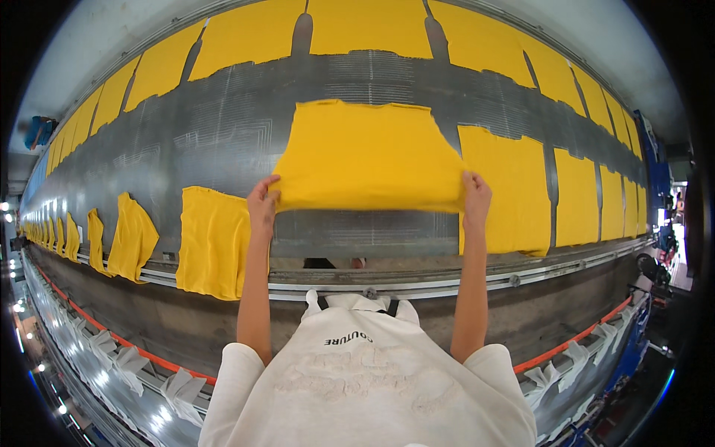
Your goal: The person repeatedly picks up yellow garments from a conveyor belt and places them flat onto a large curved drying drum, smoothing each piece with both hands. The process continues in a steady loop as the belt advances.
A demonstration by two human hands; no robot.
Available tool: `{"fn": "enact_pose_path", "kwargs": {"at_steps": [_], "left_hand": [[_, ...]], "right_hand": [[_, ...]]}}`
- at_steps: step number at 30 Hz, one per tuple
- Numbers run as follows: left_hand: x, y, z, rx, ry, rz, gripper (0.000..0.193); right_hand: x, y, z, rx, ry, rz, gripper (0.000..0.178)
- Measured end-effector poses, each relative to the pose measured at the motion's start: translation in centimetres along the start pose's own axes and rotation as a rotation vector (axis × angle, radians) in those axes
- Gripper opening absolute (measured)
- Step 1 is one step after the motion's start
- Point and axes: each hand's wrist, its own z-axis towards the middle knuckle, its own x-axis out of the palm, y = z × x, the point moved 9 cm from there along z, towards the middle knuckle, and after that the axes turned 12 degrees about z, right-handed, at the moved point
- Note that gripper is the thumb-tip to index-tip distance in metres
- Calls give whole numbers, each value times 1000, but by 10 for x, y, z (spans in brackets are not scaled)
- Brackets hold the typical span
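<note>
One left hand (263,203), yours: thumb and fingers pinched on the near left corner of a broad, bright-yellow cloth panel (372,156). One right hand (477,197), also yours: grasping the near right corner of the same panel. One panel in hand: spread between both your hands over the long, smooth, dark-grey tabletop (223,123), near edge drawn almost straight, far edge narrower; how much of it touched the surface could not be told.

One flat yellow cloth piece (506,194) lay just beside your right hand, with a line of similar yellow pieces (577,197) running off to your right. One rumpled yellow cloth piece (212,242) lay near your left hand, its lower part across the silver metal rail (335,293) in front of you. Several creased yellow cloths (134,235) trailed away to your left. One row of flat yellow panels (372,26) lined the far side. Two further items, behind you: an orange-red bar (134,354) and hanging white cloth scraps (179,391).
</note>
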Motion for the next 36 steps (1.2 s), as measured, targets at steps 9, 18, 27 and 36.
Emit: {"fn": "enact_pose_path", "kwargs": {"at_steps": [9, 18, 27, 36], "left_hand": [[-2, 81, -67, -18, -28, 191, 51], [-10, 103, -74, -56, -23, 165, 53], [-12, 109, -77, -68, -17, 166, 53], [-5, 110, -83, -126, 21, 228, 53]], "right_hand": [[-32, -111, -52, 135, 27, 4, 30], [-55, -119, -65, 153, -62, -38, 27], [-59, -142, -65, 101, -73, -34, 27], [-67, -157, -66, 86, -86, -18, 26]]}}
